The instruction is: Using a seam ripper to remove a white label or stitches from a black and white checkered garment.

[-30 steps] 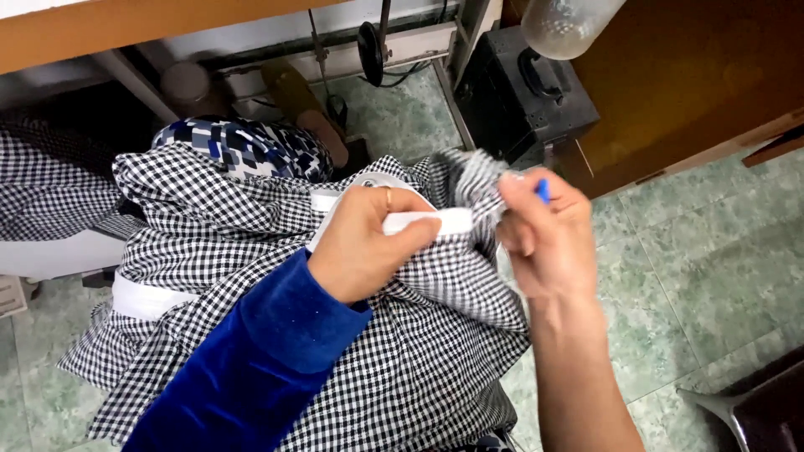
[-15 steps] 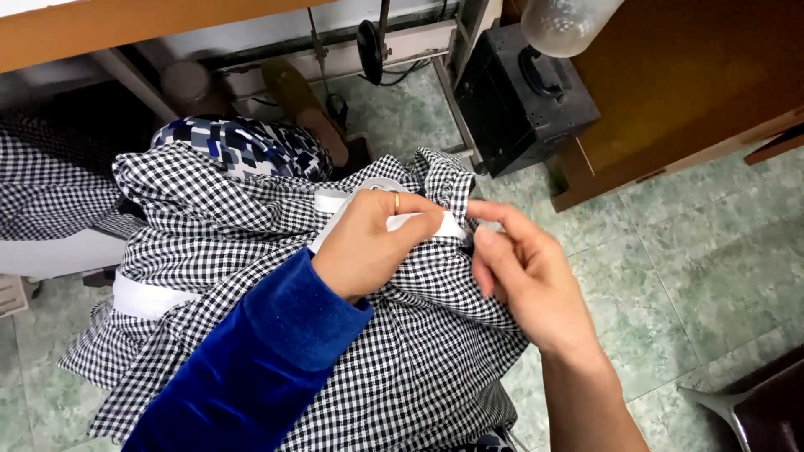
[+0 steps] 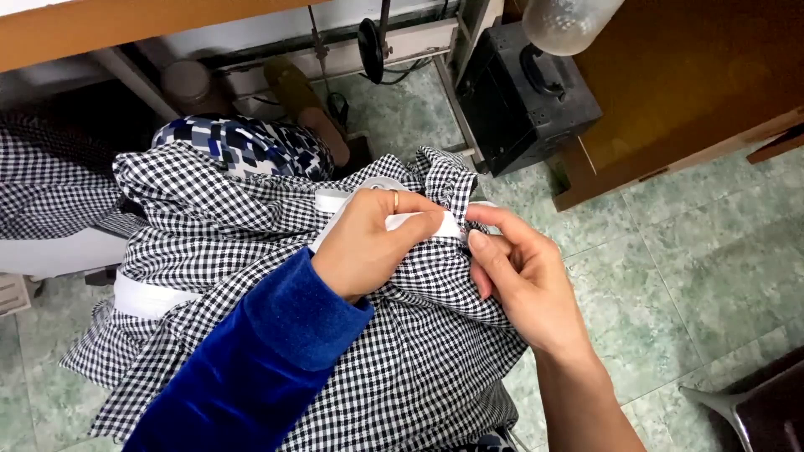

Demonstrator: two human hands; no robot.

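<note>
While the head view looks down at the lap, the black-and-white checked cotton garment [image 3: 276,251] lies bunched there, spreading from far left to near centre. Left hand [image 3: 377,243], in a blue velvet sleeve [image 3: 251,368] with a gold ring [image 3: 395,201], has its fingers [image 3: 423,222] clamped on the white flat fabric band [image 3: 435,224] at the garment's far edge. Right hand [image 3: 523,280]: thumb and forefinger pressed together on the same band end, touching the left fingertips. Second white band section [image 3: 146,297] shows at left, in the cloth folds. Far side: black boxy motor housing [image 3: 523,88] under the wooden worktop [image 3: 109,21], clear plastic bottle [image 3: 565,21] at top. Green tiled floor [image 3: 703,259] at right.
</note>
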